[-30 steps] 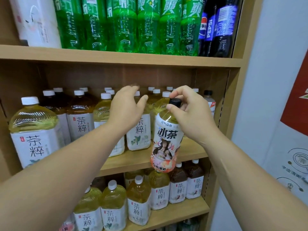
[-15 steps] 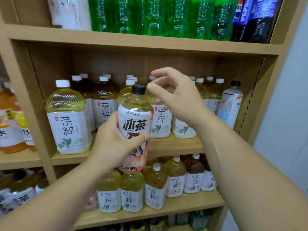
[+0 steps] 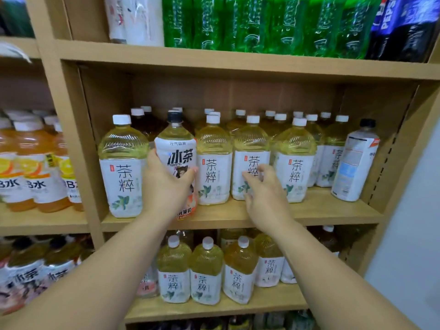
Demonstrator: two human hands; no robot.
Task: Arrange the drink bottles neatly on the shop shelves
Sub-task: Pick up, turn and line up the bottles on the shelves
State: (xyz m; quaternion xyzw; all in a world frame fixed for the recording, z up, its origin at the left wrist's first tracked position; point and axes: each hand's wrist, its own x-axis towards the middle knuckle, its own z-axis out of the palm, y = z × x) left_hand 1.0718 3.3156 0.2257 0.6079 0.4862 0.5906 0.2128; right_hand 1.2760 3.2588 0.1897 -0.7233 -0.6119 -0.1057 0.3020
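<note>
My left hand [image 3: 166, 184] grips a black-capped iced tea bottle [image 3: 175, 148] with a pink and white label. The bottle stands upright at the front of the middle shelf [image 3: 321, 210], in the gap between two white-capped green tea bottles [image 3: 122, 167] [image 3: 213, 163]. My right hand [image 3: 264, 189] hovers in front of the third green tea bottle [image 3: 251, 144], fingers loosely curled, holding nothing. More white-capped tea bottles fill the rows behind.
A clear black-capped bottle with a white label [image 3: 354, 163] stands at the shelf's right end. Green soda bottles [image 3: 250, 22] and Pepsi bottles [image 3: 400, 27] fill the top shelf. Orange drink bottles [image 3: 35, 177] sit in the left bay. Tea bottles [image 3: 207, 275] line the lower shelf.
The iced tea bottle passed from my right hand to my left and moved left into the front row gap. My right hand let go and dropped toward the neighbouring bottles.
</note>
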